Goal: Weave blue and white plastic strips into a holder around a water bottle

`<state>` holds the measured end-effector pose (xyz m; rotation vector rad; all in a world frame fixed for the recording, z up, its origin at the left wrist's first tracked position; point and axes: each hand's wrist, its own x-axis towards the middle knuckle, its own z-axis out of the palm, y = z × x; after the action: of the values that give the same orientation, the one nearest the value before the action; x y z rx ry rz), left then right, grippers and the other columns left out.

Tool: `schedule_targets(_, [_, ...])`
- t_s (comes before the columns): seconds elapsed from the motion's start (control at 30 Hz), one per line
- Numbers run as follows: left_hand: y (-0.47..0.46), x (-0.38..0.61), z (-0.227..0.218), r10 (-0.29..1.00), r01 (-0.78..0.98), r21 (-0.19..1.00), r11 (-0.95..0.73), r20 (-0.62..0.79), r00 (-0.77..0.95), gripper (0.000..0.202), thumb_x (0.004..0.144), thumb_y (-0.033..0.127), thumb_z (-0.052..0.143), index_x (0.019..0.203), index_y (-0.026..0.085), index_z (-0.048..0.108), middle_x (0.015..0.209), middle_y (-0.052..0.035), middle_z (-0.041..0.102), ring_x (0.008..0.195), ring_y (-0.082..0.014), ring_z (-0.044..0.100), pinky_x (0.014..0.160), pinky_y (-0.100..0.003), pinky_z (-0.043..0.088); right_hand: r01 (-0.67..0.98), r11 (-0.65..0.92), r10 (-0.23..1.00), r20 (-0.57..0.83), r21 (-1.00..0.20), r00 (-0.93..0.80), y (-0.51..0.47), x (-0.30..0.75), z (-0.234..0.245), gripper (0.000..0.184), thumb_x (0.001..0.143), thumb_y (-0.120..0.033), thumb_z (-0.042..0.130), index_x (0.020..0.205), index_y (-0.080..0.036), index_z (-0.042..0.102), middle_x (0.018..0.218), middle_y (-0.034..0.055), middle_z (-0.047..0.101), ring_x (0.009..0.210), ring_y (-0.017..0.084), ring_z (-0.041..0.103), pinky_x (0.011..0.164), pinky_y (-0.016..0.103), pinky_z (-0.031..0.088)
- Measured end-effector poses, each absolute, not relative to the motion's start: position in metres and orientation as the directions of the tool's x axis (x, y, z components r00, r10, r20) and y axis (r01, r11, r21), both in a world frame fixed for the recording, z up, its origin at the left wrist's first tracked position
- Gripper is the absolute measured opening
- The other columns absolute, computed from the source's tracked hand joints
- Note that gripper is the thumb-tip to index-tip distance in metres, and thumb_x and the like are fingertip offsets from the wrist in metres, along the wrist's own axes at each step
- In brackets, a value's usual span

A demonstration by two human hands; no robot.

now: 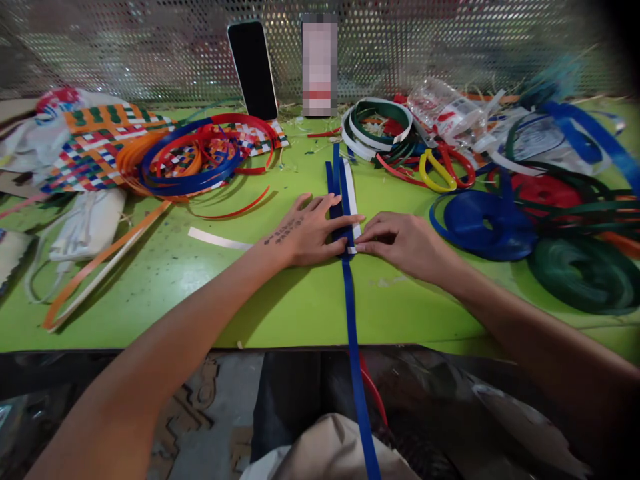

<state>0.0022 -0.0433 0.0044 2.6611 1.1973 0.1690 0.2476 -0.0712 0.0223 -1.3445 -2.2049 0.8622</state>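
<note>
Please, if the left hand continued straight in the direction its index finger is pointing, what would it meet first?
Most likely the right hand, just beyond the left hand; from this one view, it could also pass slightly above.

Beneath the left hand (315, 230) I see blue strips (351, 307) of smooth plastic-looking band with a soft sheen; the white strip (353, 193) at the right hand (405, 243) looks flatter and more matt. Around both hands, I get a smooth, slightly glossy counter (280, 293), speckled left of the left hand. Beyond the hands stands a shiny perforated metal panel (165, 60). Right of the right hand, I make out a crinkled clear plastic bottle (445, 113) and a satiny blue roll (487, 227).
</note>
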Motion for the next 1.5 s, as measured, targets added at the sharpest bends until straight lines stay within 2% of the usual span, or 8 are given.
schedule_targets(0.17, [-0.043, 0.002, 0.004, 0.742, 0.715, 0.253, -0.652, 0.019, 0.67, 0.06, 0.108, 0.054, 0.053, 0.167, 0.044, 0.052, 0.18, -0.0082, 0.038, 0.166, -0.0415, 0.034, 0.135, -0.066, 0.017, 0.555, 0.525, 0.828, 0.236, -0.645, -0.508, -0.082, 0.254, 0.011, 0.017, 0.103, -0.03, 0.074, 0.095, -0.028, 0.088, 0.102, 0.0064, 0.083, 0.094, 0.025, 0.077, 0.086, 0.041, 0.06])
schedule_targets(0.27, [-0.043, 0.003, 0.004, 0.741, 0.715, 0.247, -0.654, 0.017, 0.672, 0.061, 0.109, 0.053, 0.053, 0.169, 0.043, 0.051, 0.18, -0.0093, 0.037, 0.166, -0.041, 0.034, 0.135, -0.065, 0.017, 0.505, 0.674, 0.732, 0.398, -0.539, -0.553, -0.09, 0.262, -0.003, 0.022, 0.107, -0.021, 0.067, 0.108, -0.028, 0.088, 0.108, 0.007, 0.083, 0.098, 0.025, 0.078, 0.087, 0.04, 0.063])
schedule_targets(0.37, [-0.043, 0.003, 0.004, 0.741, 0.717, 0.239, -0.654, 0.016, 0.671, 0.061, 0.109, 0.052, 0.053, 0.169, 0.044, 0.049, 0.18, -0.0076, 0.037, 0.166, -0.0396, 0.033, 0.135, -0.064, 0.017, 0.51, 0.749, 0.662, 0.468, -0.423, -0.585, -0.097, 0.268, -0.015, 0.028, 0.107, -0.015, 0.063, 0.12, -0.027, 0.085, 0.119, 0.0094, 0.081, 0.109, 0.027, 0.077, 0.095, 0.045, 0.065])
schedule_targets(0.5, [-0.043, 0.003, 0.005, 0.743, 0.724, 0.229, -0.651, -0.005, 0.669, 0.062, 0.11, 0.052, 0.053, 0.17, 0.044, 0.047, 0.181, -0.0073, 0.035, 0.167, -0.0396, 0.032, 0.135, -0.064, 0.017, 0.494, 0.8, 0.6, 0.485, -0.341, -0.636, -0.099, 0.269, -0.018, 0.029, 0.105, -0.011, 0.064, 0.122, -0.024, 0.083, 0.127, 0.0115, 0.078, 0.113, 0.03, 0.075, 0.098, 0.049, 0.064])
schedule_targets(0.67, [-0.043, 0.004, 0.006, 0.742, 0.727, 0.218, -0.651, -0.018, 0.67, 0.062, 0.111, 0.054, 0.05, 0.171, 0.044, 0.045, 0.181, -0.0081, 0.034, 0.167, -0.0399, 0.031, 0.135, -0.064, 0.016, 0.469, 0.838, 0.543, 0.498, -0.277, -0.676, -0.099, 0.266, -0.013, 0.025, 0.103, -0.01, 0.068, 0.123, -0.019, 0.081, 0.125, 0.0134, 0.08, 0.109, 0.03, 0.075, 0.099, 0.05, 0.063])
schedule_targets(0.87, [-0.043, 0.004, 0.004, 0.733, 0.715, 0.214, -0.665, 0.001, 0.681, 0.062, 0.111, 0.052, 0.05, 0.172, 0.047, 0.042, 0.18, -0.0073, 0.035, 0.166, -0.0407, 0.033, 0.133, -0.066, 0.017, 0.479, 0.848, 0.526, 0.486, -0.228, -0.698, -0.1, 0.265, -0.012, 0.024, 0.104, -0.012, 0.068, 0.125, -0.018, 0.078, 0.125, 0.0132, 0.08, 0.106, 0.029, 0.074, 0.099, 0.05, 0.061])
schedule_targets(1.13, [-0.042, 0.004, 0.003, 0.727, 0.707, 0.225, -0.67, 0.01, 0.686, 0.056, 0.111, 0.051, 0.05, 0.167, 0.051, 0.049, 0.18, -0.0025, 0.036, 0.164, -0.0406, 0.033, 0.133, -0.066, 0.017, 0.475, 0.856, 0.509, 0.489, -0.203, -0.708, -0.098, 0.264, -0.013, 0.023, 0.105, -0.013, 0.066, 0.123, -0.02, 0.077, 0.123, 0.0116, 0.079, 0.105, 0.028, 0.074, 0.098, 0.049, 0.061])
schedule_targets(1.5, [-0.041, 0.005, 0.001, 0.734, 0.71, 0.237, -0.663, 0.015, 0.679, 0.056, 0.111, 0.053, 0.05, 0.167, 0.052, 0.049, 0.181, -0.0025, 0.036, 0.165, -0.0403, 0.033, 0.132, -0.066, 0.017, 0.453, 0.868, 0.493, 0.464, -0.204, -0.736, -0.098, 0.267, -0.015, 0.024, 0.105, -0.015, 0.065, 0.125, -0.019, 0.078, 0.12, 0.0138, 0.078, 0.107, 0.03, 0.073, 0.098, 0.05, 0.061])
